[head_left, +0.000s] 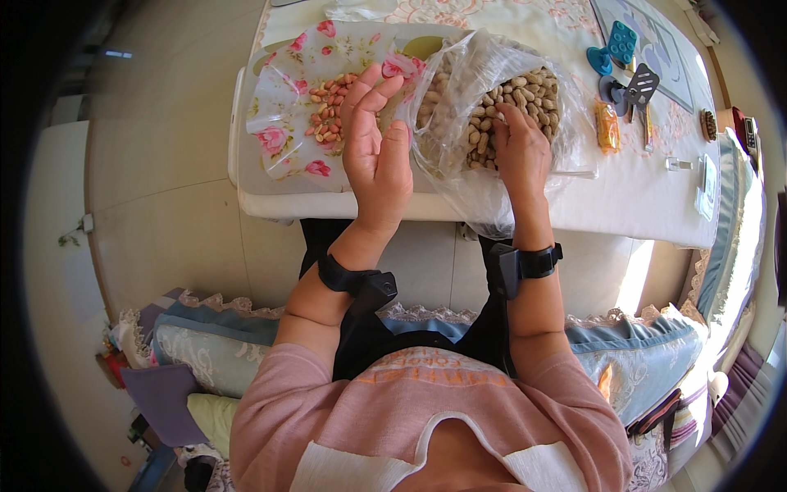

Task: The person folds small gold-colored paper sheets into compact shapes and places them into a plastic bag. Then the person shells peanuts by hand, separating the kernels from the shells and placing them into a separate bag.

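Right now the person is sitting at the white table (623, 209), shelling peanuts. The right hand (520, 148) is reaching into the clear plastic bag (459, 176) of unshelled peanuts (516, 98), fingers curled down among the pods; whether it is already pinching one I cannot tell. The left hand (375, 139) is hovering just beside the bag, palm turned inward, its grip wide and empty, above the floral plastic sheet (283, 123) where the pink-skinned shelled kernels (326, 111) are lying in a small heap. To my eye the step in hand is picking the next pod out of the bag. Next it is calling for both hands meeting to crack the shell, with the kernels going onto the heap.
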A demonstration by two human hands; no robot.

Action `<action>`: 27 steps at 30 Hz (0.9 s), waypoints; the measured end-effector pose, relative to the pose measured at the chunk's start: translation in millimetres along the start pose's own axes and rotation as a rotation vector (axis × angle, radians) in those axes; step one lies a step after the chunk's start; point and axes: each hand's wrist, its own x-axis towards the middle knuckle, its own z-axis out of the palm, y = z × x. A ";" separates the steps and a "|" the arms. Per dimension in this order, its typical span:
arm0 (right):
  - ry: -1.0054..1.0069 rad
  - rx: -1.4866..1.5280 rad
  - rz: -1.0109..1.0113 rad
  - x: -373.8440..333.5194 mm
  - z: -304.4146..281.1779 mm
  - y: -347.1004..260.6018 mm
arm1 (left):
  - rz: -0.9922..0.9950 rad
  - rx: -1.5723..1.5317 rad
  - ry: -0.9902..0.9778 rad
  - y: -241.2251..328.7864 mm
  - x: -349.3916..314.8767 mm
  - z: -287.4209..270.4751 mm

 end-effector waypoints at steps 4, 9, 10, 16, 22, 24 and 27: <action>-0.085 -0.048 0.042 1.7 -4.6 -4.9 | 0.024 0.108 -0.150 0.0 -10.0 13.5; -0.244 0.485 -0.120 4.4 -22.3 -9.4 | -0.030 0.281 -0.324 0.0 -19.5 26.3; -0.324 0.628 -0.152 3.2 -27.1 -10.9 | 0.103 0.408 -0.318 -2.8 -17.1 26.6; -0.560 1.304 0.241 0.4 -42.8 -18.6 | -0.224 -0.065 -0.207 -5.6 -18.1 23.9; -0.562 1.500 0.289 2.3 -32.1 -20.3 | -0.274 -0.196 -0.099 -12.5 -22.7 28.8; -0.499 1.488 0.255 0.9 -27.5 -24.1 | -0.253 -0.122 -0.149 -15.5 -23.7 26.1; -0.449 1.541 0.250 -1.1 -28.7 -28.6 | -0.203 -0.019 -0.169 -17.0 -25.2 22.2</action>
